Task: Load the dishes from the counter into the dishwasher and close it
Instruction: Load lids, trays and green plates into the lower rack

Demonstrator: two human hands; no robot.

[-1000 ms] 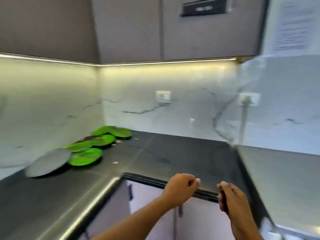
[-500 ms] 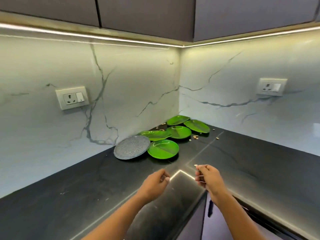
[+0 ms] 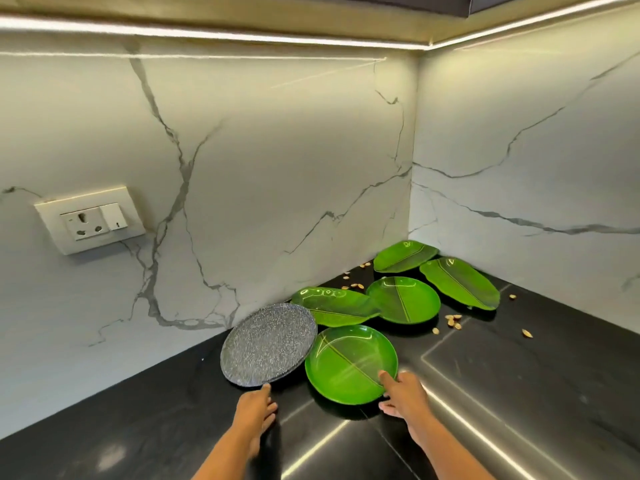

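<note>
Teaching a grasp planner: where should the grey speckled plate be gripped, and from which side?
Its near rim, from the front of the counter. The grey speckled plate rests right edge over the round green plate, leaving the near rim free; the left hand reaches it.

The near round plate (image 3: 349, 362) is glossy bright green, crossed by a thin pale line like a leaf's midrib. The far round plate (image 3: 403, 299) and the three leaf-shaped plates (image 3: 460, 282) carry the same green and line (shading darker toward their edges). The left plate (image 3: 268, 344) is dark grey, finely speckled white. The counter (image 3: 519, 375) is glossy black. The wall (image 3: 277, 168) is white marble with grey veins, its socket (image 3: 90, 220) cream. Scattered shells (image 3: 453, 320) are tan.
</note>
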